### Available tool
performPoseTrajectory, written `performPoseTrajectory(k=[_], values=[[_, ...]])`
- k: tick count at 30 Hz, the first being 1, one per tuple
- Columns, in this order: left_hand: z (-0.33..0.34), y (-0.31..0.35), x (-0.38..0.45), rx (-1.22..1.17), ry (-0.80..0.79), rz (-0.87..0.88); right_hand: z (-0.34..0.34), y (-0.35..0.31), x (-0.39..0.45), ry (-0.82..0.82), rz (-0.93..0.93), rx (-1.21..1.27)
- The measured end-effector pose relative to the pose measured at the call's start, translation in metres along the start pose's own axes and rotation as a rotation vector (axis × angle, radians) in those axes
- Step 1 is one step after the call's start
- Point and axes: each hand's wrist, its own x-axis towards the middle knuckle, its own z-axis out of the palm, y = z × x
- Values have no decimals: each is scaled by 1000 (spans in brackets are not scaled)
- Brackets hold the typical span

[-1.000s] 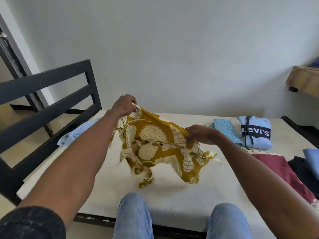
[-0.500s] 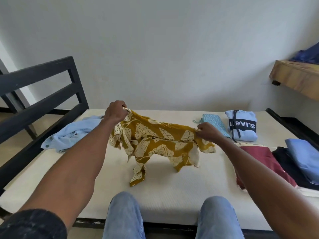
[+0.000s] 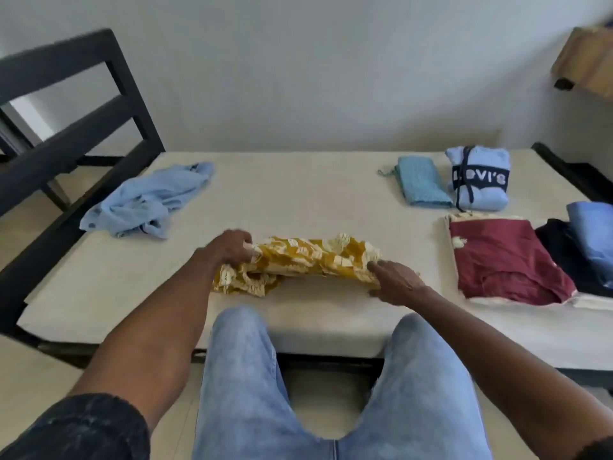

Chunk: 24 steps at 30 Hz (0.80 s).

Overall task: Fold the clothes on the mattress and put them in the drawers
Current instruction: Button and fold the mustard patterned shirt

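A mustard-yellow garment with a cream leaf print lies bunched lengthwise on the white mattress, near its front edge. My left hand grips the garment's left end with curled fingers. At the right end, my right hand pinches the cloth with thumb and fingers. A crumpled light-blue shirt lies unfolded at the mattress's left. No drawers are in view.
Folded clothes sit at the right: a teal piece, a light-blue Levi's hoodie, a maroon garment on cream cloth, and dark and blue pieces. A black bed frame rises at left; a wooden shelf hangs top right.
Both hands have lowered the yellow garment from the air onto the mattress, where it now lies bunched flat. The view has tilted downward.
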Motion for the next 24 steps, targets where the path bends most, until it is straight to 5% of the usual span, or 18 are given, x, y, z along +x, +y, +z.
performPoseTrajectory(k=[3,7,14,16,19,24], values=[[64,-26,-12,162,-165,-44,43,0,-15,-247,27,-18],[122,-39,-29,175,-201,-55,70,-5,-28,-375,57,-54],[151,-38,-38,290,-227,-77,91,-13,-28,-348,234,-78],[153,-39,-39,322,-283,-100,91,-16,-25,-201,254,-12],[154,-41,-39,350,-288,-118,96,-28,-23,-33,73,1],[154,-42,-41,399,-266,-101,109,-34,-22,-59,-39,33]])
